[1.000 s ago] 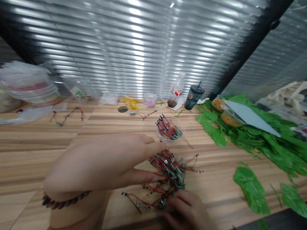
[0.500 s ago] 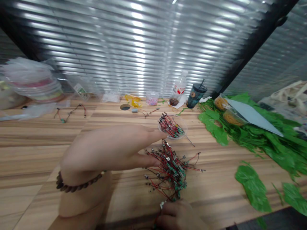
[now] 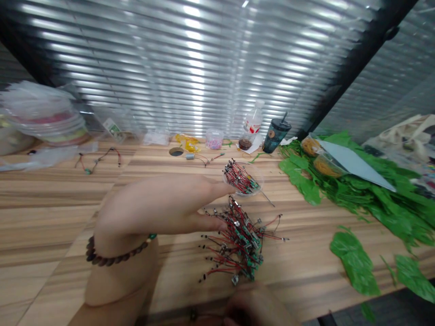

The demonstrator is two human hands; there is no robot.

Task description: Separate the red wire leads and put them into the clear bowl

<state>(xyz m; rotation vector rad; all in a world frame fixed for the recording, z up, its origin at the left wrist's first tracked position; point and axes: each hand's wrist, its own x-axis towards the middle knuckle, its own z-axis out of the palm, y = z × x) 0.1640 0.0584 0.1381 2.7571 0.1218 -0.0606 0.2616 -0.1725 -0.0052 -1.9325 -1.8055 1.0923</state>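
A heap of small green circuit boards with red and black wires (image 3: 246,240) lies on the wooden table. My left hand (image 3: 176,203), a beaded bracelet at its wrist, reaches over from the left. Its thumb tip rests at the heap's left edge, and its fingers stretch out apart from the thumb, toward a round clear dish (image 3: 260,181) filled with more wired boards (image 3: 239,177). Near the bottom edge, my blurred right hand (image 3: 254,305) is closed on a wired piece, whose reddish wire (image 3: 209,315) sticks out leftward. The rest of that piece is hidden.
Green artificial leaves (image 3: 380,213) cover the right side, under a pale blue sheet (image 3: 356,163). At the back stand a dark tumbler (image 3: 277,136), a plastic bottle (image 3: 251,124) and a small tub (image 3: 214,139). Stacked plastic containers (image 3: 47,117) sit at the left.
My right hand has drawn away from the heap's near end toward the bottom edge, with a wired piece in it. My left hand stays nearly in place.
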